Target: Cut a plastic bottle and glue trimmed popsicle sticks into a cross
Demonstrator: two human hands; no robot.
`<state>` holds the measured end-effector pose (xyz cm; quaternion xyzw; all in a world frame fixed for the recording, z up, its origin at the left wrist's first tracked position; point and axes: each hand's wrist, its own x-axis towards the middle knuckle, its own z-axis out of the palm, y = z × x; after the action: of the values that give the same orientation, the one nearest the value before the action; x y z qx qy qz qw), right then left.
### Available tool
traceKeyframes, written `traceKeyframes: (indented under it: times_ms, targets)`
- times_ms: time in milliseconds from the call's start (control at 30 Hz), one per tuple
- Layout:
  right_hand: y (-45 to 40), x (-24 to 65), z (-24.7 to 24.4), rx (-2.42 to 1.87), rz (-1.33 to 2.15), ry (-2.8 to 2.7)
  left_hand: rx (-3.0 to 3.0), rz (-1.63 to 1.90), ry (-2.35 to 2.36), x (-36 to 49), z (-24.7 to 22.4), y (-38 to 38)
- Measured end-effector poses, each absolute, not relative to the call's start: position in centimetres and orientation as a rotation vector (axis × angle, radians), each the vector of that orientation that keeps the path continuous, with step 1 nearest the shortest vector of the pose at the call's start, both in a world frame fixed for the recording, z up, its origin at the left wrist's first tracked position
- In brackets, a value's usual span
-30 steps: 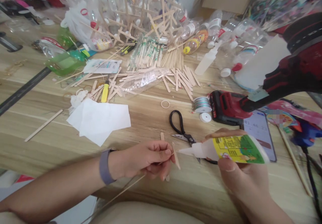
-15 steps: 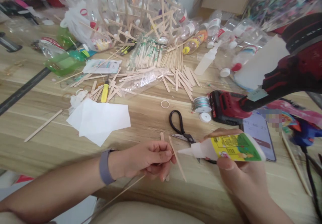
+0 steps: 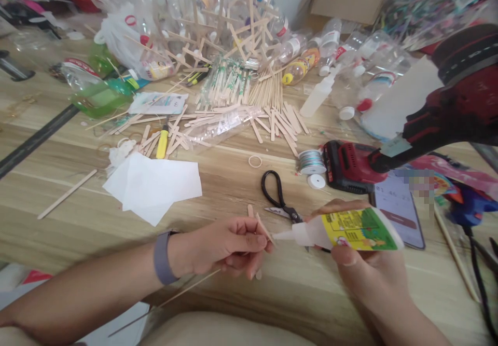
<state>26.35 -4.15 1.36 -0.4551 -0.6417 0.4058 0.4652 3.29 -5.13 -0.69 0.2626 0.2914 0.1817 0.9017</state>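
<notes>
Pointing leftward at lower centre, the nozzle [image 3: 288, 235] of a squeeze bottle [image 3: 350, 230] faces a small wooden stick [image 3: 265, 230]; whether tip and wood touch cannot be told. The right hand [image 3: 361, 265], at lower right, is wrapped around the bottle, whose long axis runs nearly level across the frame. The left hand [image 3: 237, 245] is closed, thumb against fingers, apparently pinching a thin rod [image 3: 194, 285] that slants out toward the lower left. The small stick stands at the left hand's right edge, its long axis sloping from upper left to lower right, hence crosswise to the nozzle; of the two hands, the left is nearer to it. A flat stick [image 3: 250, 210] lies beneath the left hand, and scissors [image 3: 294, 214] are partly hidden by the bottle.
</notes>
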Motion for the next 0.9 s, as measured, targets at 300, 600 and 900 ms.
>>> traceKeyframes:
  times_ms: [300, 600, 900]
  targets:
    - [-4.58, 26.74, 1.15, -1.068, 1.047, -1.516, 0.532, 0.385, 0.629, 3.3, -0.2, -5.22]
    - [-4.43, 26.48, 1.33, -0.994, 1.02, -1.54, 0.527, 0.413, 0.608, 3.46, -0.28, -5.21]
    - [-4.55, 26.48, 1.26, -1.047, 1.057, -1.491, 0.534, 0.403, 0.627, 3.39, -0.23, -5.12]
